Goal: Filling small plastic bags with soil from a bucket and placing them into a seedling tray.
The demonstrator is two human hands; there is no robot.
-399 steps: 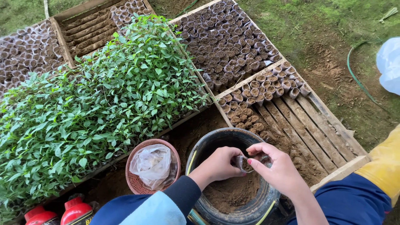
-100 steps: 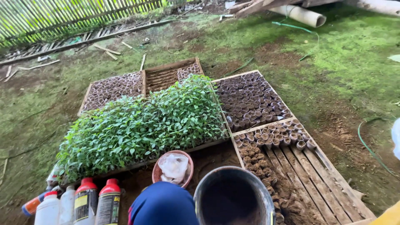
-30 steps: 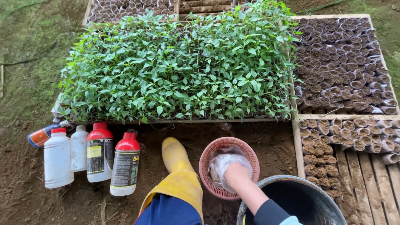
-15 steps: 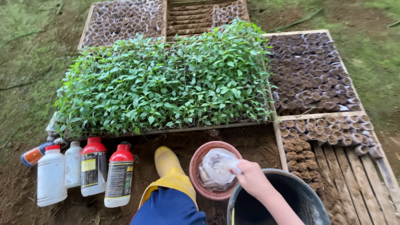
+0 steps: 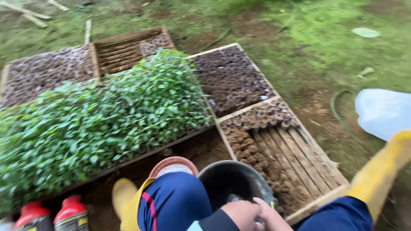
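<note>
L hand (image 5: 242, 214) + R hand (image 5: 272, 218) together at near rim of black bucket (image 5: 233, 182), fingers curled, blurred, can't tell what they grip | pink bowl (image 5: 173, 164) touching bucket's left side | seedling tray (image 5: 98, 124) beyond | wooden tray (image 5: 295, 158) w/ soil pots along far edge, right of bucket | red-capped bottles (image 5: 53, 214) at bottom left

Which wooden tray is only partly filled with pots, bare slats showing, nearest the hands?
The wooden tray right of the black bucket: pots along its far and left edges, bare slats elsewhere. The hands meet just beside it.
</note>
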